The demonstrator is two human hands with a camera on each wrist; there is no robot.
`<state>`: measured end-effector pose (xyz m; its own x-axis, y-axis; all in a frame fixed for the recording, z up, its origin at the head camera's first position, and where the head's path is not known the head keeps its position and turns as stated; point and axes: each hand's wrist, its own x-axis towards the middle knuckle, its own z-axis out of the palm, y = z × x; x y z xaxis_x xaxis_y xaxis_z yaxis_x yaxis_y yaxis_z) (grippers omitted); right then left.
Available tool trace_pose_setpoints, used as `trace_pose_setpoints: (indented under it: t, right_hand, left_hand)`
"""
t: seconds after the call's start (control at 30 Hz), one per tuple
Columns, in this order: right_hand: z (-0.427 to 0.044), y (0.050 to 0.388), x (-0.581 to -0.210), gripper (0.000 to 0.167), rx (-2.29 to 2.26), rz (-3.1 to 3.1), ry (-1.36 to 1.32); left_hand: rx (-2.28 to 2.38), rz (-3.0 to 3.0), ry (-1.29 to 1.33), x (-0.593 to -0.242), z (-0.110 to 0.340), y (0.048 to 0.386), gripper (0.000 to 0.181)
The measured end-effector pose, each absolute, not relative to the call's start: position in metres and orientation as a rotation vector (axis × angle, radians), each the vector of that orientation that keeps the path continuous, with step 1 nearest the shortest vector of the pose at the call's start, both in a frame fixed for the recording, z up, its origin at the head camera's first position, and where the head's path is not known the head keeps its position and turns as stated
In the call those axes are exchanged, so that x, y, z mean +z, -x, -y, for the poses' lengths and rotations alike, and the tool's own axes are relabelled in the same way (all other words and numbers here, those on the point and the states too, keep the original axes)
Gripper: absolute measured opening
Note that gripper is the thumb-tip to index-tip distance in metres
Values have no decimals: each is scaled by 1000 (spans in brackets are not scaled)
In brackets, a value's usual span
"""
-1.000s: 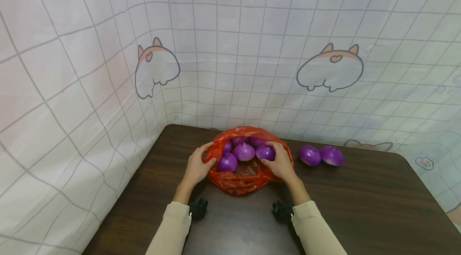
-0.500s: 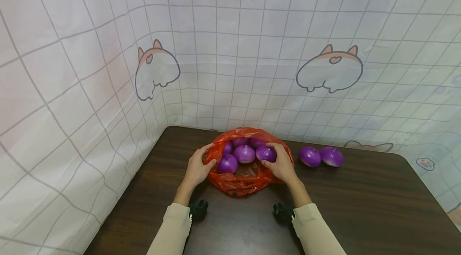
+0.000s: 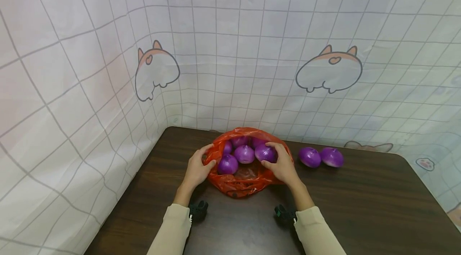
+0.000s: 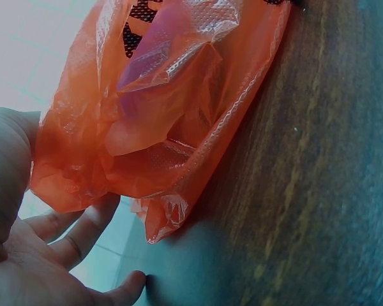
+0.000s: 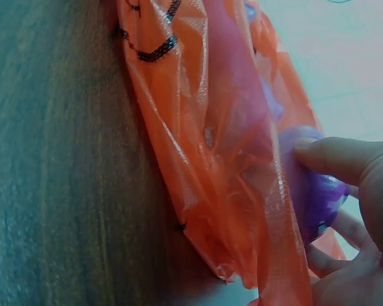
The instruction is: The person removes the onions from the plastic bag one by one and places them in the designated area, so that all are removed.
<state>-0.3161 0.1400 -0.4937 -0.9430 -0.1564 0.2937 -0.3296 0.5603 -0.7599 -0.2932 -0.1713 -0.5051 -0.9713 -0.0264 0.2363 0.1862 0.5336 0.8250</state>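
An open red plastic bag (image 3: pixel 239 189) lies on the table with several purple onions inside, one of them a front-left onion (image 3: pixel 228 164). My left hand (image 3: pixel 197 168) holds the bag's left side, its thumb over the rim; in the left wrist view its fingers (image 4: pixel 83 236) are behind the plastic. Inside the bag's right side, my right hand (image 3: pixel 282 165) grips an onion (image 3: pixel 264 153) between thumb and fingers. The right wrist view has the thumb (image 5: pixel 335 156) pressed on that onion (image 5: pixel 325 197). The rear onions are partly hidden by those in front.
Two more purple onions, a left one (image 3: pixel 309 157) and a right one (image 3: pixel 332 157), sit side by side on the dark wooden table (image 3: pixel 374 199), right of the bag. A white grid-patterned cloth (image 3: pixel 245 67) hangs behind the table and along its left side.
My right wrist has shifted slightly to the right, while its fingers stay on the onion. The left hand and the bag have hardly moved.
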Motion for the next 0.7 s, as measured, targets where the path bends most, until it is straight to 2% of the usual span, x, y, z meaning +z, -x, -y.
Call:
trace_pose_setpoints:
  t: [0.7]
  right_hand:
    - [-140,300,-466,63,1394,2501,-481]
  left_hand:
    - [-1420,2518,184,-509,172,295,58]
